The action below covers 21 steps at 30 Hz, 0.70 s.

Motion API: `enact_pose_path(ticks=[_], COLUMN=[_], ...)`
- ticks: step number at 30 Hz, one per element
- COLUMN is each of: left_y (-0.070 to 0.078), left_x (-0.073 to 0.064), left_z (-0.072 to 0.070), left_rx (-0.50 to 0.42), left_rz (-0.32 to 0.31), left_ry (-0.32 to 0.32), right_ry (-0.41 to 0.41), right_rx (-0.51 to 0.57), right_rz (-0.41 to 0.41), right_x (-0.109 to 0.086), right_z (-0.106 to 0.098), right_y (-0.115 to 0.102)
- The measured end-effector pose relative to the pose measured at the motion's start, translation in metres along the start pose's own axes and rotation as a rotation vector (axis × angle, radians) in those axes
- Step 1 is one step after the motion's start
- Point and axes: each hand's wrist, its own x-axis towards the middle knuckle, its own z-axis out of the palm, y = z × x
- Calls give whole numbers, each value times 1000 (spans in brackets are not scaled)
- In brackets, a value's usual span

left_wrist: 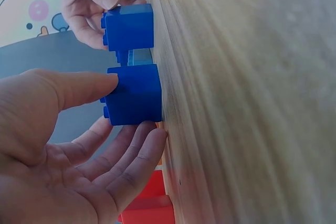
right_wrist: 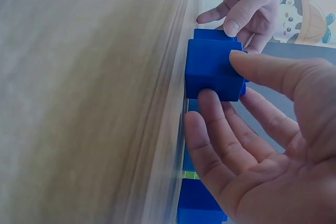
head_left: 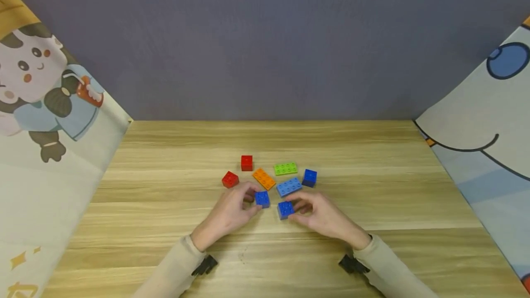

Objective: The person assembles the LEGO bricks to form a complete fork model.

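Observation:
My left hand [head_left: 229,211] pinches a dark blue toy brick [head_left: 262,199] between thumb and fingers. In the left wrist view that left blue brick [left_wrist: 135,95] stands close to the tabletop, studs facing up and the thumb on its near side. My right hand [head_left: 326,216] holds a second dark blue brick [head_left: 285,209] the same way, the thumb pressed on its near face in the right wrist view [right_wrist: 212,69]. A small gap separates the two bricks in the head view. Just behind them lies a flat light blue brick [head_left: 289,187], with the right fingers close to it.
On the wooden table [head_left: 265,261], an orange flat brick [head_left: 264,179] and a green flat brick [head_left: 285,168] lie behind my hands. Two red bricks [head_left: 246,163] sit to the left, another dark blue brick [head_left: 309,178] to the right. A grey wall [head_left: 265,49] closes the back.

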Motion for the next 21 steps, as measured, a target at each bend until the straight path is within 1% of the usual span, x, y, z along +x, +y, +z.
enact_pose_path(ticks=[7,15,21], left_y=[2,4,6], left_x=[-1,-1,-4], left_z=[0,1,0], left_rx=[1,13,27], left_rz=[1,20,20], left_ry=[-15,-16,-31], right_ry=[-3,11,34], right_rx=[6,-16,-27], right_rz=[8,21,-9], right_x=[0,-1,-2], right_z=[-1,-6,-8], right_y=[-1,-3,-5])
